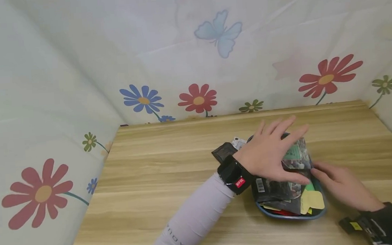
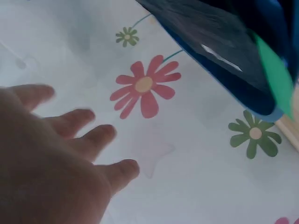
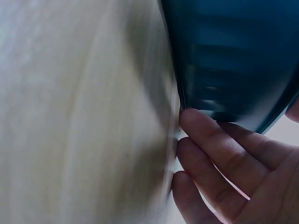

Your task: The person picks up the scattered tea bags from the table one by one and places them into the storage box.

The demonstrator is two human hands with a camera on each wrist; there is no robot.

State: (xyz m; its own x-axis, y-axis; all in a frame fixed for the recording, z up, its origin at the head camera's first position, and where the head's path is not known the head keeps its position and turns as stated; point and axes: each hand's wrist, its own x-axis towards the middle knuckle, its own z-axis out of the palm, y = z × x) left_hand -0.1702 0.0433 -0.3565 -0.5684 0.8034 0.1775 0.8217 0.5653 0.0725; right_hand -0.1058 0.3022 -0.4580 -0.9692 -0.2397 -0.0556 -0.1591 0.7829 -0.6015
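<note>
A blue plastic basket [image 1: 291,217] on the table is filled with flat packets. My left hand [image 1: 265,154] hovers over it with fingers spread and nothing in them; the left wrist view shows the same spread fingers [image 2: 125,171]. At the basket's right side my right hand [image 1: 343,184] holds the wall, thumb by the rim. The right wrist view has its fingers [image 3: 224,154] against the outside of the basket, low near the table. Dark packets [image 1: 274,190] with printed pictures lie on top, partly hidden by my left hand. A yellow piece [image 1: 312,200] sticks up at the front right corner.
A black packet [image 1: 224,152] and a white printed packet [image 1: 238,142] show beyond the basket's left side. The wood-grain table [image 1: 158,169] meets a pale flowered sheet [image 1: 165,57] at the back and sides.
</note>
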